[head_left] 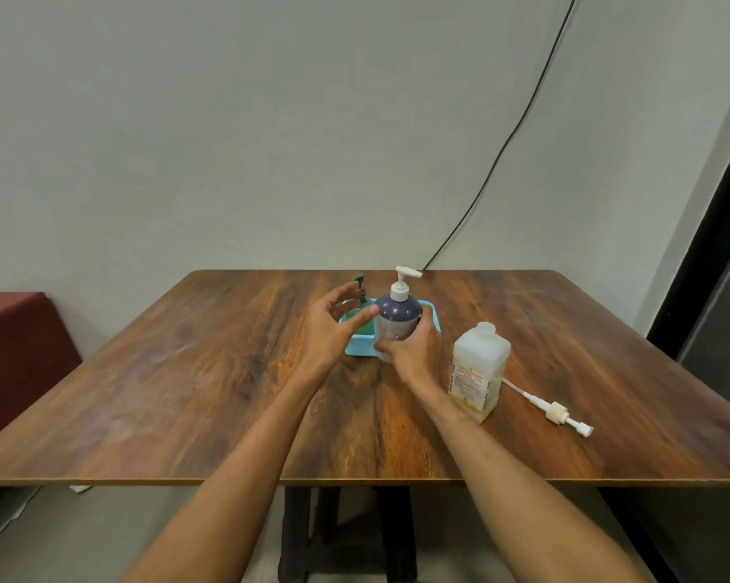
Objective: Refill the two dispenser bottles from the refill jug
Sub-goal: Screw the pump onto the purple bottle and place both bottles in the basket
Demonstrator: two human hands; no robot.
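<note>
Right hand [413, 351] wrapped round the purple dispenser bottle [397, 315] at the blue basket [357, 347], left hand [329, 330] spread open beside it, refill jug [479, 363] uncapped on the worktop [186, 393]

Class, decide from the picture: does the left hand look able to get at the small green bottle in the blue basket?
Probably yes. The left hand is open just in front of the green bottle, nothing between them; the right hand grips the purple bottle beside it, clear of the way.

On the brown wooden table [186, 393], a translucent plastic jug [479, 368] stands between a light-blue plastic basket [357, 349] and a loose white pump [559, 412].
</note>
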